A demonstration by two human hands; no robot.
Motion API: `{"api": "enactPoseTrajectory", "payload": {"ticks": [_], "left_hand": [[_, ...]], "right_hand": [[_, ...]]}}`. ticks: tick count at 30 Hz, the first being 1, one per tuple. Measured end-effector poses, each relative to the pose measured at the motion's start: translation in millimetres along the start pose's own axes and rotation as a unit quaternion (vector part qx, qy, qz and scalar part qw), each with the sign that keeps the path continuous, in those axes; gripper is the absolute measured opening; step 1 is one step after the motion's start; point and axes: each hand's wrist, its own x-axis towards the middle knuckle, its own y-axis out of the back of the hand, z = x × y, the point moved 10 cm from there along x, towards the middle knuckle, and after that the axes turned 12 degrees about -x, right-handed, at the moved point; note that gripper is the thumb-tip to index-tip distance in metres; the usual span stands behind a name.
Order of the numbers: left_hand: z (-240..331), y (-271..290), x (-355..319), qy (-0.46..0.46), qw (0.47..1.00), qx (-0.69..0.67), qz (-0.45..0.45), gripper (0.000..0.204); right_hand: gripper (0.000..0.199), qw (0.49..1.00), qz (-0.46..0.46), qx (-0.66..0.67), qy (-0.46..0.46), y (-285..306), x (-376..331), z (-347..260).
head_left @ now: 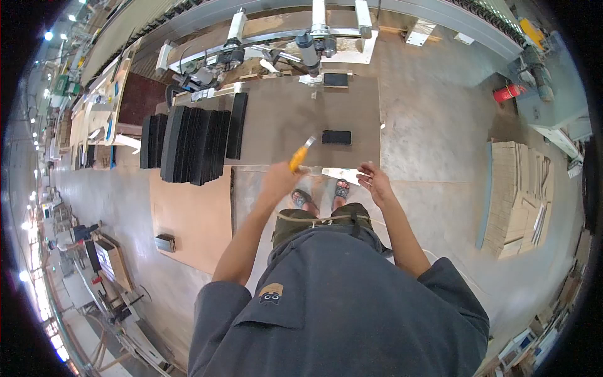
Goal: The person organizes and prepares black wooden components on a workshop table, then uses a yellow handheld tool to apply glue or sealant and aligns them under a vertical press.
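While the person stands at the near edge of the desk [276,119], the left hand [281,178] has its grip clamped round a yellow-handled tool [302,153]. One tool, and it sits just above that fist, over the desk's front edge. Its long axis runs on a slant: the yellow handle low and toward the person, the pale tip up and away to the right, pointing roughly at the nearer of the small black blocks. What sort of blade or tip it has, I can't tell from here.

The right hand [375,181] is open, fingers spread apart, holding nothing, hovering just beside a light flat strip [340,173] that lies at the desk's edge. One strip, lying nearly crosswise between the two hands.

Count the small black blocks: two. One [336,137] lies flat in the middle of the brown top, just beyond the tool's tip; the other [335,80] sits at the far edge, close to the machine [295,47].

Over on the left, a row of black panels [191,144] stands on edge, packed side by side, too tight to count exactly. One more black panel [237,125] lies apart at the right end of that row, its long side running away from the person.

Down below, two sandalled feet [321,196] show on the concrete floor [433,151]. One stack of pale boards [518,198] rests well off to the right, and one red canister [507,93] lies beyond it.
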Motion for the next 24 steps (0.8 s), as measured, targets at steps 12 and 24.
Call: {"api": "enactPoseTrajectory", "payload": {"ticks": [12,24], "left_hand": [[0,10,-22,-0.028,0.994,-0.104,0.006,0.078],[-83,182,158,0.142,0.972,-0.071,0.173,0.105]], "right_hand": [[0.035,0.961,0.024,0.273,-0.034,67,29,3],[0.036,0.972,0.044,0.223,-0.065,65,5,49]]}}
